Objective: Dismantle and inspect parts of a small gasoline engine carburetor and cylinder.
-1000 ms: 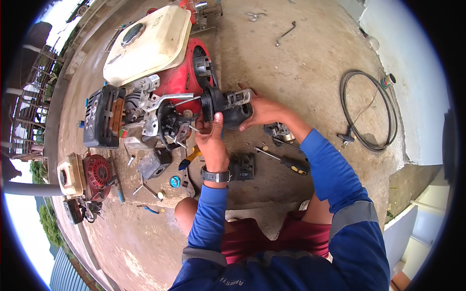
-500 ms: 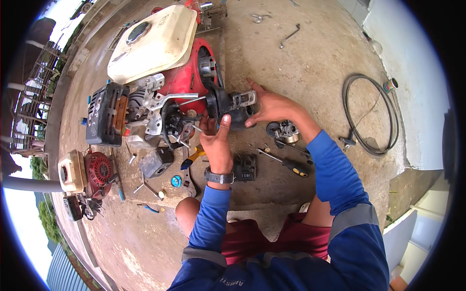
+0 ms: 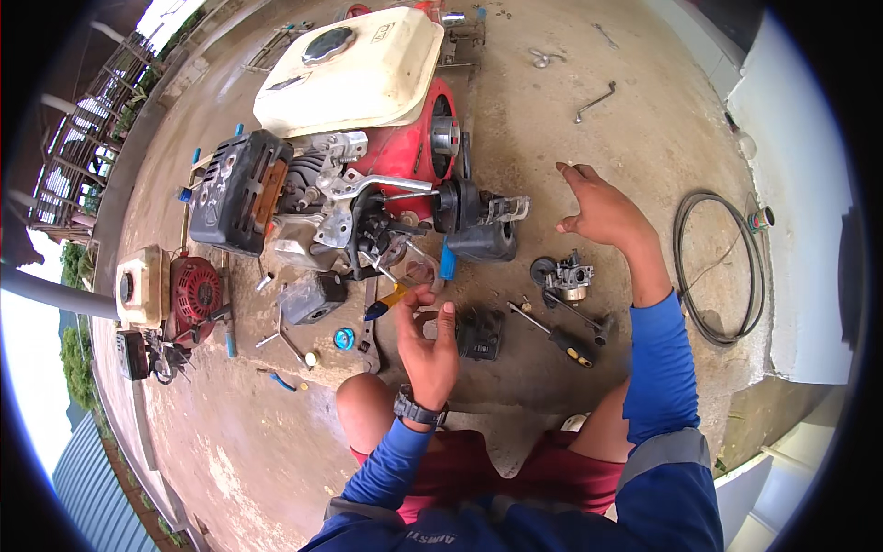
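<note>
A small engine stands on the concrete, with a cream fuel tank [image 3: 354, 69] over its red housing [image 3: 405, 147] and a black slotted muffler cover [image 3: 241, 191]. At its right side sits a black intake part [image 3: 485, 237] with a metal clip. My left hand [image 3: 430, 354] is just in front of the engine, thumb and fingers apart and loosely bent, beside a yellow-and-dark handle [image 3: 391, 299]; I see nothing held in it. My right hand [image 3: 602, 213] hovers right of the intake part, empty with fingers apart. Below it lies a carburetor [image 3: 570, 278].
On the floor near my knees lie a black box-shaped part [image 3: 480, 334], a screwdriver [image 3: 570, 348], an adjustable wrench [image 3: 369, 340], and a blue cap [image 3: 344, 339]. A second red engine [image 3: 196, 299] stands at far left. A coiled black hose [image 3: 685, 276] rests by the right wall.
Both hands have come off the black intake part. My left hand has drawn back toward me, and my right hand has moved away to the right. The view has shifted slightly.
</note>
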### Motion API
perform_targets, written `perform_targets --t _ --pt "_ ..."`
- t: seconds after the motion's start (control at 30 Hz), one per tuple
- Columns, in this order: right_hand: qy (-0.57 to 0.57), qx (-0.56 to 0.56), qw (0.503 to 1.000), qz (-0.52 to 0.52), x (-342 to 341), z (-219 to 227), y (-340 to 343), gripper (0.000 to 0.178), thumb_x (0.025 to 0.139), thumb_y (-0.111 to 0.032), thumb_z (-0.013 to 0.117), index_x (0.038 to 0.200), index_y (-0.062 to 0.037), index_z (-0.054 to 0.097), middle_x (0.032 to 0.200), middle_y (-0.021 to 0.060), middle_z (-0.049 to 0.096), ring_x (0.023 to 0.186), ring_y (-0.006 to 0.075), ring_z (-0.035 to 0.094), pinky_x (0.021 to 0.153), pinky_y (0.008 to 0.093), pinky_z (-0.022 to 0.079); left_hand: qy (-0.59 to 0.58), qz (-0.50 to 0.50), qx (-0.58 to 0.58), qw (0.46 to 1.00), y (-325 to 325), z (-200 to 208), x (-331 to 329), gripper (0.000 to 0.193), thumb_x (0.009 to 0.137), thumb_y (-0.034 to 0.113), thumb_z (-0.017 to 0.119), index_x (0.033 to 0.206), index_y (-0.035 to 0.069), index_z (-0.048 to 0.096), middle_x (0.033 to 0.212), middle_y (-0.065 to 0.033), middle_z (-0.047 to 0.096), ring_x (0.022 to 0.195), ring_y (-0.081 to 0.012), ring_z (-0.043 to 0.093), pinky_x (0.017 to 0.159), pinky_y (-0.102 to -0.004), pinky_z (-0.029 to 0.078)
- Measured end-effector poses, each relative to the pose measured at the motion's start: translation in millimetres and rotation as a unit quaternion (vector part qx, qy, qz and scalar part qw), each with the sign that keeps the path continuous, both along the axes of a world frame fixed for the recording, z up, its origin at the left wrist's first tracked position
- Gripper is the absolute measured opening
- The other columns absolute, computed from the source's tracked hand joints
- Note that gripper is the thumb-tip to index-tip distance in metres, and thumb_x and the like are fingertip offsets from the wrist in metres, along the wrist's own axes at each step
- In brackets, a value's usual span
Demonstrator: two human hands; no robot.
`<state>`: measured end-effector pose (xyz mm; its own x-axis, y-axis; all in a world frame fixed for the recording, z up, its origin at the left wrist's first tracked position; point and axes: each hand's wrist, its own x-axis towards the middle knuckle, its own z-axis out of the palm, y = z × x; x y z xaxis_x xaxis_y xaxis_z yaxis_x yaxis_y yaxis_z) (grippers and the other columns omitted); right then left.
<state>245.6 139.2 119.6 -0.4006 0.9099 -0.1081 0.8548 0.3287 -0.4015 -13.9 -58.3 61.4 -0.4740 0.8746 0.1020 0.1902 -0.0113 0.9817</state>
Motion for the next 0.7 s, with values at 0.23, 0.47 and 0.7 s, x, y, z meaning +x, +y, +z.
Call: perform_targets --t 0.23,0.47,0.7 --pt "0.099 0.048 0.993 -0.038 -19 10 0 0.064 0.091 -0.023 0.079 0.148 -0.0048 0.056 0.141 0.02 0.061 0.127 0.0413 0.062 0.105 0.0482 0.052 0.495 0.211 0.053 0.841 19 49 -60 0.051 0.093 0.022 0.082 0.138 0.007 0.063 0.117 -0.0134 0.059 0.112 -0.0325 0.052 0.102 -0.0473 0.04" --pt "0.102 0.032 0.994 -0.022 -25 2 -1 0.059 0.093 -0.023 0.078 0.145 -0.0042 0.058 0.138 0.0197 0.063 0.126 0.0408 0.062 0.104 0.0481 0.052 0.517 0.195 0.104 0.827 16 67 -63 0.02 0.091 0.01 0.08 0.109 0.003 0.076 0.116 -0.0118 0.067 0.121 -0.0366 0.052 0.105 -0.0525 0.04" --pt "0.103 0.029 0.994 -0.024 -23 1 -1 0.058 0.093 -0.024 0.077 0.145 -0.0042 0.059 0.138 0.0198 0.063 0.126 0.0408 0.063 0.103 0.0479 0.053 0.581 0.162 0.108 0.79 2 106 -66 0.016 0.092 0.004 0.075 0.107 0.002 0.074 0.113 -0.0122 0.069 0.119 -0.0374 0.059 0.104 -0.0527 0.043"
